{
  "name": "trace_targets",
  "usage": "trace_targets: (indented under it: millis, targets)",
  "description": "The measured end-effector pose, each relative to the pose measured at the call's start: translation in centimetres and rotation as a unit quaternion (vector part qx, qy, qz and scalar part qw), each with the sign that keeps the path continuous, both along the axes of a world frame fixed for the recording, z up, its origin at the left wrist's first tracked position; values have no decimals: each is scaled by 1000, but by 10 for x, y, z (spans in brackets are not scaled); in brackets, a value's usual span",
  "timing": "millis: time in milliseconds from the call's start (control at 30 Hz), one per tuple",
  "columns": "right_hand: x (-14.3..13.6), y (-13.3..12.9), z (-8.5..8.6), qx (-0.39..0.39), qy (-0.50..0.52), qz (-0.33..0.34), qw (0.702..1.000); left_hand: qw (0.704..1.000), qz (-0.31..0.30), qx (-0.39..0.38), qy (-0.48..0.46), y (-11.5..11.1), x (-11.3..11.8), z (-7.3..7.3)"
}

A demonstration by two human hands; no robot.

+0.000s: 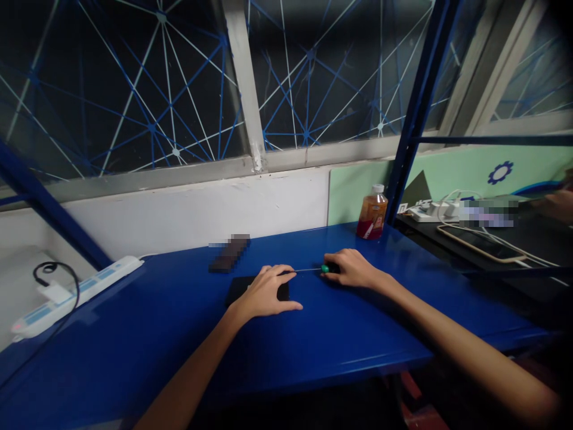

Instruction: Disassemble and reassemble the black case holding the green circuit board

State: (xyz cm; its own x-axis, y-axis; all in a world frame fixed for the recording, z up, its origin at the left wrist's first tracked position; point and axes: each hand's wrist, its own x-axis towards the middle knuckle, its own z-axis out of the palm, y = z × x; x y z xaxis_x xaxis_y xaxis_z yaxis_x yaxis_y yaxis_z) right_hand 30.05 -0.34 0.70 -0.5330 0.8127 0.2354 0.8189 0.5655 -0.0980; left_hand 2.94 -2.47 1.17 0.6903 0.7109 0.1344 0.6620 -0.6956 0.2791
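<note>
My left hand (268,291) lies palm down with its fingers spread over a flat black object (237,289) on the blue table (340,334). To its right, my right hand (349,269) is closed around the handle of a screwdriver-like tool (324,269), green at its front end. The thin metal shaft points left, and its tip reaches the fingertips of my left hand. Part of the black object is hidden under the left hand, and most of the handle is inside my right fist.
A dark, partly pixelated slab (229,255) lies behind my left hand. A drink bottle (372,212) stands at the back right. A white power strip (80,295) runs along the left edge. On the neighbouring table are a phone (481,243), cables and another person's hand (557,206).
</note>
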Motion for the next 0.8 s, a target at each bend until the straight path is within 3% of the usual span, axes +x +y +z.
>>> trace_targets:
  millis: [433, 667, 800]
  targets:
    - [2, 1, 0, 1, -1, -1, 1000, 1000, 9, -9, 6, 1, 0, -2]
    - [7, 2, 4, 19, 0, -29, 999, 1000, -21, -10, 13, 3, -2, 0]
    - [8, 3, 4, 17, -3, -31, 999, 1000, 3, -24, 20, 6, -9, 4]
